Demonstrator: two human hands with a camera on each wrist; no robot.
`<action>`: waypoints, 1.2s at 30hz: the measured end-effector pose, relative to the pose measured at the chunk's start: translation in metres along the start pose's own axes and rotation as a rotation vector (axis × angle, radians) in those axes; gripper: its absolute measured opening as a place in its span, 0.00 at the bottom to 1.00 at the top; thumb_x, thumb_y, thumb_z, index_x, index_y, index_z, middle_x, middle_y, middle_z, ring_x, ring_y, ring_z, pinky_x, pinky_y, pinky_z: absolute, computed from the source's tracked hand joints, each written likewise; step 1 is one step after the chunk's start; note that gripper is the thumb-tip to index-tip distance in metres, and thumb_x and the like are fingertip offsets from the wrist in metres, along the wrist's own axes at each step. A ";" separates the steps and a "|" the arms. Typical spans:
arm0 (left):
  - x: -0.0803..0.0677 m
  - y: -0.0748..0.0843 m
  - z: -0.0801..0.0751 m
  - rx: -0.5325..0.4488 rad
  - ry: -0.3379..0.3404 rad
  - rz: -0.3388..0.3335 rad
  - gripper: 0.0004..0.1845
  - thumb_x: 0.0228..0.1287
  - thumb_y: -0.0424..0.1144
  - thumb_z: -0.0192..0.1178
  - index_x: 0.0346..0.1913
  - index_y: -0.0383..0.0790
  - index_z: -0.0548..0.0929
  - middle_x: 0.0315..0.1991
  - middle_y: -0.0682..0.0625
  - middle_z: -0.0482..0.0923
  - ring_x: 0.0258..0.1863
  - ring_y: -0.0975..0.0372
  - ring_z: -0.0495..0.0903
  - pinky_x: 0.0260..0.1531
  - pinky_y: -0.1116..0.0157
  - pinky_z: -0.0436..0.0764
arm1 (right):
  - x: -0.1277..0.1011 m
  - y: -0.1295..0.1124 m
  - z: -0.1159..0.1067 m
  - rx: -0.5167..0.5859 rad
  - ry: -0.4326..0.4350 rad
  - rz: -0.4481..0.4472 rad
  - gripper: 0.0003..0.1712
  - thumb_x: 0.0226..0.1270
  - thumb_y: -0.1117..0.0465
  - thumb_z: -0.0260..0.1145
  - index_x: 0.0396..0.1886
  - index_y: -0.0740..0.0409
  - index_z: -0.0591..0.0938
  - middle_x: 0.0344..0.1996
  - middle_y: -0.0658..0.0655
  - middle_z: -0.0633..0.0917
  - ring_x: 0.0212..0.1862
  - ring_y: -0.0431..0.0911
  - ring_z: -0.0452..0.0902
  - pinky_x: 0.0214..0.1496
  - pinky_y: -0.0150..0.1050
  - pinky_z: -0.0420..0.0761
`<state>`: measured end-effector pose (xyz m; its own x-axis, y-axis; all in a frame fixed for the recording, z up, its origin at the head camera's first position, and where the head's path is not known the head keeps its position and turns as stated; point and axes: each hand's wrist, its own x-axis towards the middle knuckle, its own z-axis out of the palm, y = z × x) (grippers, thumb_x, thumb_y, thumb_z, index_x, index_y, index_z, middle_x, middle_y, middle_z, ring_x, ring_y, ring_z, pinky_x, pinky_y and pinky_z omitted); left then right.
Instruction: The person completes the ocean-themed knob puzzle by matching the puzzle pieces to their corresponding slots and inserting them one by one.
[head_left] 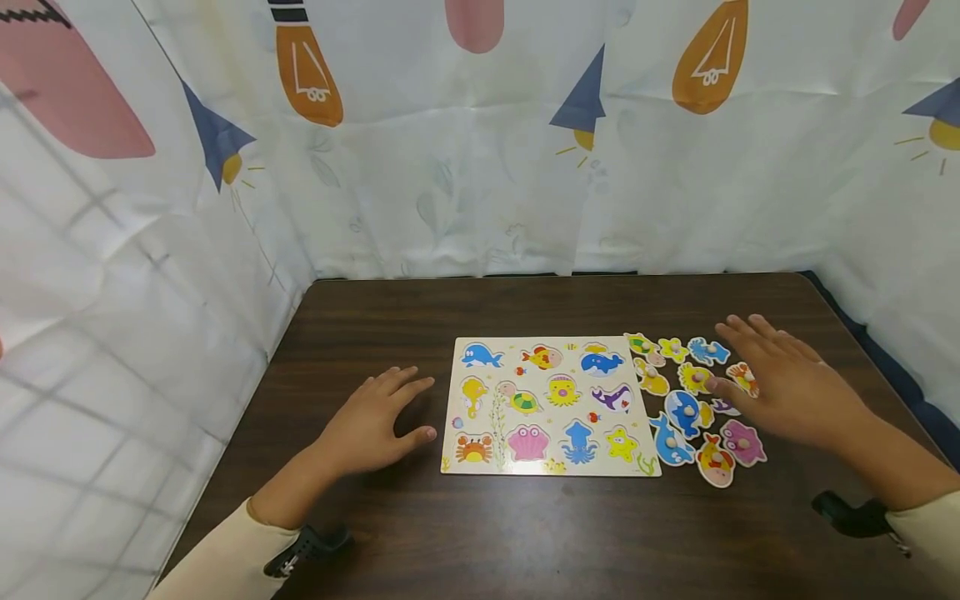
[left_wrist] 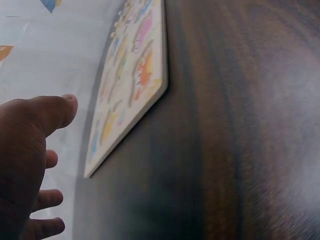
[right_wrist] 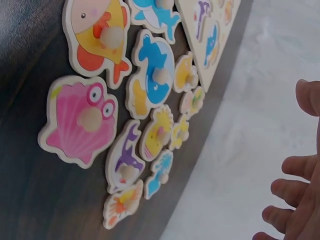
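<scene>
On the table, centre of the head view: puzzle board [head_left: 551, 406] lies flat, long side toward the person, its near edge well back from the table's front edge.
Table: dark wood table [head_left: 525, 533]; a broad bare strip runs along the bottom of the frame, another behind the board up to the curtain.
Left hand: left hand [head_left: 372, 425] rests palm down on the wood just left of the board's left edge, fingers spread and relaxed, grasping nothing; a narrow gap shows between thumb and board.
Right hand: right hand [head_left: 783, 379] hovers over the loose pieces at right of centre, fingers straight and released, holding nothing.
Loose pieces: cluster of pegged animal pieces [head_left: 693, 408] lies just right of the board's right edge, some touching it; pink shell piece [right_wrist: 80, 122] sits at the cluster's near right.
Edges: table's right corner is rounded, with bare wood beyond the hand.
Surround: printed curtain [head_left: 465, 167] closes off the back and both sides.
</scene>
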<state>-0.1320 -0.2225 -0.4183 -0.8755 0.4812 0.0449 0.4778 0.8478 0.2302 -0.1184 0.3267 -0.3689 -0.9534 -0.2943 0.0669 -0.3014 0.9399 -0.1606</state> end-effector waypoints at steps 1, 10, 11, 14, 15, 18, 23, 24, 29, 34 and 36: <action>0.000 0.000 0.003 -0.011 -0.010 0.004 0.41 0.64 0.65 0.65 0.75 0.50 0.71 0.75 0.41 0.65 0.75 0.41 0.61 0.70 0.36 0.59 | 0.000 -0.001 0.002 0.003 -0.002 0.001 0.49 0.74 0.37 0.62 0.80 0.64 0.59 0.78 0.71 0.58 0.79 0.67 0.42 0.78 0.64 0.39; 0.004 0.002 0.021 -0.077 -0.095 0.037 0.42 0.62 0.66 0.66 0.77 0.56 0.69 0.78 0.44 0.60 0.77 0.42 0.55 0.71 0.35 0.56 | 0.000 -0.001 0.017 0.003 -0.004 -0.046 0.49 0.72 0.37 0.65 0.80 0.60 0.60 0.78 0.68 0.59 0.78 0.67 0.48 0.65 0.76 0.57; 0.004 0.002 0.022 -0.080 -0.101 0.043 0.42 0.62 0.67 0.66 0.77 0.56 0.69 0.79 0.45 0.59 0.78 0.42 0.54 0.71 0.35 0.56 | -0.001 -0.001 0.018 0.005 0.002 -0.056 0.49 0.71 0.38 0.66 0.80 0.59 0.61 0.78 0.68 0.59 0.78 0.67 0.48 0.64 0.77 0.58; 0.005 0.003 0.025 -0.090 -0.116 0.065 0.42 0.62 0.67 0.66 0.76 0.57 0.70 0.80 0.46 0.58 0.78 0.42 0.53 0.71 0.34 0.54 | -0.001 -0.002 0.021 0.008 0.008 -0.067 0.49 0.71 0.38 0.66 0.80 0.59 0.61 0.78 0.67 0.60 0.78 0.66 0.51 0.63 0.77 0.60; 0.005 0.003 0.026 -0.091 -0.121 0.069 0.42 0.62 0.68 0.65 0.76 0.57 0.70 0.80 0.47 0.57 0.78 0.42 0.53 0.71 0.34 0.54 | -0.001 -0.003 0.022 0.011 0.004 -0.069 0.48 0.71 0.38 0.67 0.80 0.59 0.62 0.78 0.68 0.61 0.78 0.67 0.52 0.62 0.78 0.60; 0.004 0.004 0.029 -0.096 -0.133 0.079 0.42 0.62 0.69 0.64 0.76 0.58 0.71 0.80 0.49 0.57 0.78 0.43 0.53 0.71 0.34 0.52 | -0.001 -0.006 0.023 0.012 -0.027 -0.055 0.47 0.70 0.38 0.68 0.78 0.59 0.65 0.76 0.69 0.62 0.76 0.68 0.55 0.62 0.78 0.60; 0.002 0.003 0.033 -0.082 -0.137 0.088 0.42 0.62 0.71 0.62 0.76 0.60 0.70 0.80 0.49 0.58 0.79 0.43 0.51 0.71 0.33 0.50 | 0.000 -0.014 0.028 0.014 -0.071 -0.041 0.44 0.68 0.40 0.70 0.75 0.58 0.70 0.74 0.71 0.66 0.74 0.70 0.58 0.64 0.77 0.61; 0.002 0.002 0.034 -0.078 -0.135 0.090 0.42 0.62 0.71 0.62 0.76 0.60 0.70 0.79 0.49 0.58 0.79 0.43 0.51 0.71 0.33 0.50 | 0.000 -0.015 0.030 0.019 -0.070 -0.045 0.43 0.68 0.41 0.70 0.75 0.58 0.71 0.73 0.71 0.67 0.73 0.70 0.59 0.64 0.76 0.61; 0.001 0.002 0.036 -0.072 -0.123 0.095 0.42 0.62 0.71 0.63 0.76 0.60 0.71 0.79 0.50 0.58 0.78 0.43 0.52 0.72 0.34 0.50 | -0.002 -0.017 0.038 0.038 -0.063 -0.065 0.38 0.67 0.45 0.72 0.72 0.57 0.75 0.72 0.69 0.70 0.72 0.70 0.61 0.65 0.75 0.62; 0.002 0.003 0.037 -0.075 -0.123 0.089 0.42 0.61 0.71 0.63 0.75 0.59 0.71 0.79 0.51 0.59 0.79 0.44 0.52 0.72 0.34 0.50 | -0.005 -0.017 0.046 0.051 -0.035 -0.142 0.33 0.68 0.47 0.73 0.68 0.57 0.79 0.70 0.67 0.73 0.71 0.68 0.64 0.63 0.73 0.67; 0.002 0.004 0.036 -0.075 -0.127 0.086 0.42 0.61 0.70 0.64 0.75 0.59 0.71 0.79 0.50 0.58 0.79 0.44 0.52 0.72 0.35 0.49 | -0.005 -0.017 0.047 0.050 -0.026 -0.169 0.32 0.68 0.48 0.73 0.67 0.56 0.80 0.69 0.66 0.74 0.70 0.68 0.65 0.63 0.72 0.68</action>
<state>-0.1298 -0.2101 -0.4527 -0.8133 0.5793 -0.0548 0.5392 0.7856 0.3033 -0.1091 0.3043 -0.4131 -0.8888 -0.4527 0.0716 -0.4575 0.8668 -0.1983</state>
